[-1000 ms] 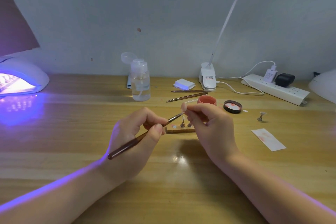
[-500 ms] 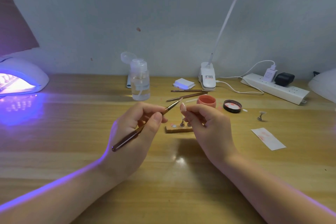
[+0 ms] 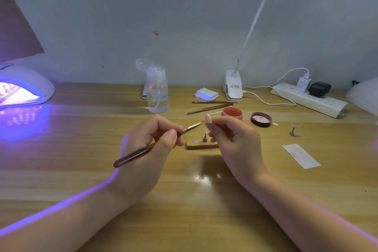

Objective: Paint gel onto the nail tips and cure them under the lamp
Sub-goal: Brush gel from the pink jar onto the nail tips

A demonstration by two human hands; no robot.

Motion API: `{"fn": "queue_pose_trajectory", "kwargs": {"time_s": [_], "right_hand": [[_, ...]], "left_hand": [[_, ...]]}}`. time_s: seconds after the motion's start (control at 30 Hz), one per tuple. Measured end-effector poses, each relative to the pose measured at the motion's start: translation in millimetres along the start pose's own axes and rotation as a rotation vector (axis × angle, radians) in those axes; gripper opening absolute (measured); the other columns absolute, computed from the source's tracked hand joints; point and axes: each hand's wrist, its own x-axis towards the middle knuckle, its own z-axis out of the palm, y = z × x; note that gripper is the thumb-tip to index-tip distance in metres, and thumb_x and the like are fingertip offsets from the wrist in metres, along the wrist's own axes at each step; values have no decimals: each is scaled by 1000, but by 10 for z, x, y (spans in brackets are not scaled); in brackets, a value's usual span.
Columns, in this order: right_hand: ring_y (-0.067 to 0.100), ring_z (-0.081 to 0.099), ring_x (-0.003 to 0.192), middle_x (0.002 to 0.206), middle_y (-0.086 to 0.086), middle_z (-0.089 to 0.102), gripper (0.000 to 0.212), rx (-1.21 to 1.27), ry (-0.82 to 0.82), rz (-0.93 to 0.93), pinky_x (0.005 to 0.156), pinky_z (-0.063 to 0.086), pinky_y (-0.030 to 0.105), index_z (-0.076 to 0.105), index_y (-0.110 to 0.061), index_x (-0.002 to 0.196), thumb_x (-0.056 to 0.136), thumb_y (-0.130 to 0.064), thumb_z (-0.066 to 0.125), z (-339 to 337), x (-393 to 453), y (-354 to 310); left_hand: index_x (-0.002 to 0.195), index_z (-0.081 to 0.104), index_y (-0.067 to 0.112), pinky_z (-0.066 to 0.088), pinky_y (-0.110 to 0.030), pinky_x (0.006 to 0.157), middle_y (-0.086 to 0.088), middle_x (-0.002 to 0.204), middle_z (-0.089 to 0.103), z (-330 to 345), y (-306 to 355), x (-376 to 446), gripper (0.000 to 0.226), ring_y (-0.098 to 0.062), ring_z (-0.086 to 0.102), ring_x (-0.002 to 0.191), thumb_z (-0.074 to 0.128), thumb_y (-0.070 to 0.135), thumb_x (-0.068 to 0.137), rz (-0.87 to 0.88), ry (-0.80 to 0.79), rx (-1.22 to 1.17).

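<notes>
A brown-handled brush [image 3: 155, 146] is held in the left hand [image 3: 147, 149], its tip pointed right toward a pale nail tip [image 3: 208, 118] pinched in the fingers of the right hand [image 3: 235, 141]; a small gap is seen between the two. A wooden stand [image 3: 201, 145] with small pegs lies on the wooden table [image 3: 81, 159] between the hands. Beyond, an open pot of pink gel [image 3: 232, 113] and its lid [image 3: 261, 119] are seen. A curing lamp [image 3: 24, 88] glows violet at far left.
</notes>
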Motion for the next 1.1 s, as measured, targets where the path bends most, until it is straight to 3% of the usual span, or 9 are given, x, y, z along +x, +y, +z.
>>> {"fn": "queue_pose_trajectory", "kwargs": {"time_s": [0.07, 0.2, 0.37, 0.47, 0.6, 0.8, 0.93, 1.1], "right_hand": [[12, 60, 65, 69, -7, 66, 8, -3, -3, -4, 62, 50, 31, 75, -15, 89, 89, -19, 68, 1, 1, 2], [12, 61, 65, 69, -10, 66, 7, 1, 11, -8, 62, 50, 29, 75, -15, 88, 88, -18, 69, -6, 8, 18], [-1, 61, 73, 76, -19, 67, 8, -48, 28, -81, 67, 43, 10, 75, -16, 88, 85, -10, 72, -23, 15, 16], [-7, 60, 81, 83, -21, 66, 14, -81, 26, -130, 71, 42, 7, 75, -16, 90, 82, -4, 72, -17, 10, 11], [-6, 60, 82, 82, -16, 68, 13, -112, 41, -123, 71, 43, 8, 75, -15, 90, 83, -5, 72, -27, 16, 33], [-2, 60, 85, 83, -11, 70, 14, -141, 41, -143, 71, 46, 11, 75, -15, 92, 82, -6, 73, -31, 15, 24], [3, 61, 83, 82, -8, 71, 12, -140, 39, -124, 69, 46, 13, 76, -14, 92, 83, -7, 72, -35, 19, 28], [4, 64, 83, 88, -11, 71, 13, -134, 22, -120, 72, 52, 23, 75, -14, 94, 84, -7, 72, -46, 19, 12]], "left_hand": [[91, 68, 34, 52, -21, 73, 7, 81, 73, 19, 1, 7, 20, -8, 66, 77, 53, 42, 81, -23, 1, 5], [87, 69, 32, 53, -36, 77, 4, 78, 73, 4, -7, -14, 19, -15, 68, 78, 53, 40, 80, -24, -36, 10], [97, 69, 34, 52, -18, 76, 8, 89, 74, 43, 0, -3, 14, -8, 69, 87, 61, 36, 86, -28, -3, -19], [97, 70, 31, 49, -13, 74, 12, 89, 74, 54, -2, -16, 14, -6, 68, 86, 62, 27, 87, -11, -56, 56], [89, 69, 27, 48, -16, 71, 12, 80, 72, 12, 26, -44, 16, -9, 65, 78, 56, 34, 83, 46, -50, 92], [98, 69, 32, 44, -7, 71, 15, 88, 73, 58, 52, -35, 15, -3, 65, 81, 62, 28, 86, 16, -78, 111], [89, 68, 29, 42, -8, 69, 17, 79, 71, 22, 57, -51, 15, -1, 61, 74, 55, 34, 83, 85, -92, 131], [97, 69, 30, 44, -7, 69, 16, 85, 73, 43, 53, -37, 14, -1, 63, 78, 61, 32, 86, 30, -97, 111]]}}
